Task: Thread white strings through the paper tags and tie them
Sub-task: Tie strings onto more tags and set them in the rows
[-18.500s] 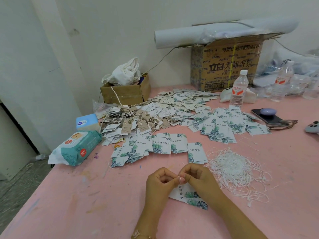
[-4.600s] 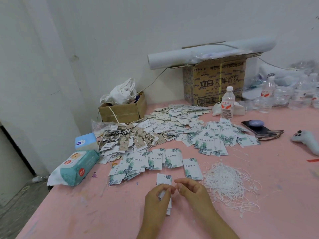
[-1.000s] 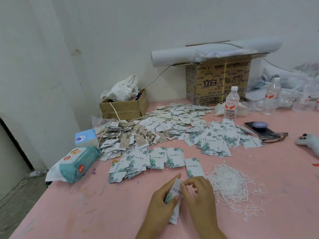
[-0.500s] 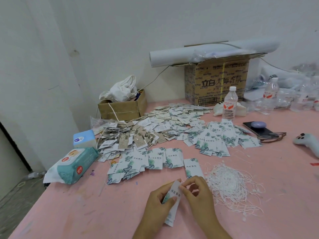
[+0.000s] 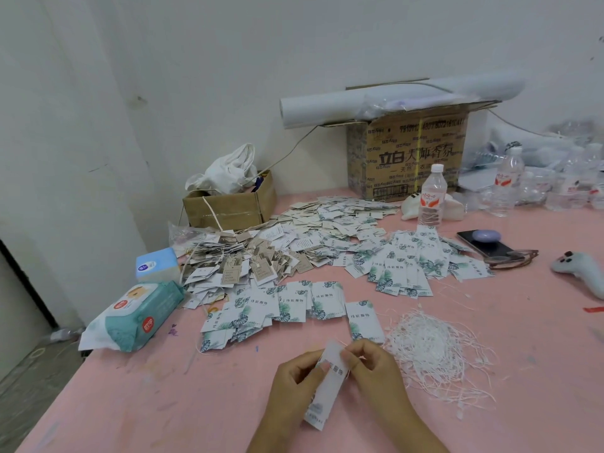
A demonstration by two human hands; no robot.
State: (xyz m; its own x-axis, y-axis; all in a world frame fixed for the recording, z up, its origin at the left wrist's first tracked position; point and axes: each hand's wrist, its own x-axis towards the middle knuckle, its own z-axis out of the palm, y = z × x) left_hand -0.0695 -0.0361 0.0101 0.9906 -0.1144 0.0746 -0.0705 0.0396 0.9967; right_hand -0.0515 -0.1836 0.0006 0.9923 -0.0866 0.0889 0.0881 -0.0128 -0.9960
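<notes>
Near edge of the pink table: left hand pinches a leaf-printed paper tag by its side; right hand pinches at the tag's top, apparently on a thin white string. Loose string pile lies just right. Risk: the limp end may miss or slip from the hole; the hole itself is not discernible.

Bare pink table along the near-left edge; tags mid-table and strings toward the right edge crowd it.
</notes>
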